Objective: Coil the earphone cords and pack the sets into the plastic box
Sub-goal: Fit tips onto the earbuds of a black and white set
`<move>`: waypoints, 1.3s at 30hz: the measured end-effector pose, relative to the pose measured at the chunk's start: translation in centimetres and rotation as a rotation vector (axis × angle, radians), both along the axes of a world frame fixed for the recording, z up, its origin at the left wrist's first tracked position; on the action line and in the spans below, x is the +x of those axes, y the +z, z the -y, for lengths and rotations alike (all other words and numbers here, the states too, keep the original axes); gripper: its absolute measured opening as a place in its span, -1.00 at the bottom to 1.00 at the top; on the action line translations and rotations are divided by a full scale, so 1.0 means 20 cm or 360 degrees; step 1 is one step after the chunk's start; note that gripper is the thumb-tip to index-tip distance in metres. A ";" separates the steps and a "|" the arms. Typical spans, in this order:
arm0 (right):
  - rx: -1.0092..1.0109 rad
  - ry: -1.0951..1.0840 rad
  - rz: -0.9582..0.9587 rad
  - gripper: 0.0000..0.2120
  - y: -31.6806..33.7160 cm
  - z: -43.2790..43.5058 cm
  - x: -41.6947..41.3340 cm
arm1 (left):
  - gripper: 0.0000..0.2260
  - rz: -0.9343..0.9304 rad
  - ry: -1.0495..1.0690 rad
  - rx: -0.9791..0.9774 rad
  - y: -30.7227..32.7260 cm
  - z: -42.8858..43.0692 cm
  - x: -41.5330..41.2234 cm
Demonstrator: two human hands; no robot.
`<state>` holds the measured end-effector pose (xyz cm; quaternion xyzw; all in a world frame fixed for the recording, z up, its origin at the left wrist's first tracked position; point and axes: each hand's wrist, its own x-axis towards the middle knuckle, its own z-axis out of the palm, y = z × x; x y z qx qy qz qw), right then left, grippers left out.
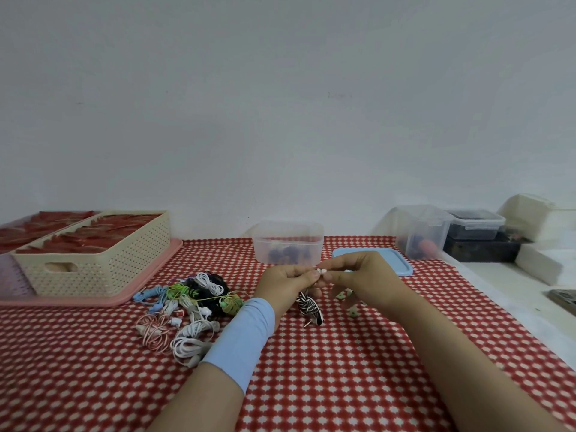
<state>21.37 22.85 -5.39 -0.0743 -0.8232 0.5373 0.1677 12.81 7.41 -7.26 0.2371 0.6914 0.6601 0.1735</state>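
Earphone sets (pixel 187 310) lie heaped on the checked cloth (pixel 343 369), just left of the left wrist. A striped set (pixel 309 305), its cord coiled, hangs below both hands. The left hand (pixel 288 283) and right hand (pixel 361 282) meet, fingertips pinched on its white buds. Beyond them stands the clear plastic box (pixel 288 244), open, with a blue lid (pixel 374 260) lying flat to its right.
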 end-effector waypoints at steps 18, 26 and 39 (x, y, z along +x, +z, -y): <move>0.0043 0.0067 0.0023 -0.90 0.05 0.00 0.04 | -0.94 0.0019 -0.0104 0.0038 0.01 0.02 -0.02; -0.0172 0.0156 0.0155 -0.91 0.06 -0.01 0.06 | -0.94 -0.0104 -0.0238 -0.0032 0.01 0.04 -0.03; -0.0272 0.0255 0.0358 -0.87 0.05 -0.04 0.06 | -0.89 -0.0094 -0.0345 -0.0031 0.01 0.04 -0.01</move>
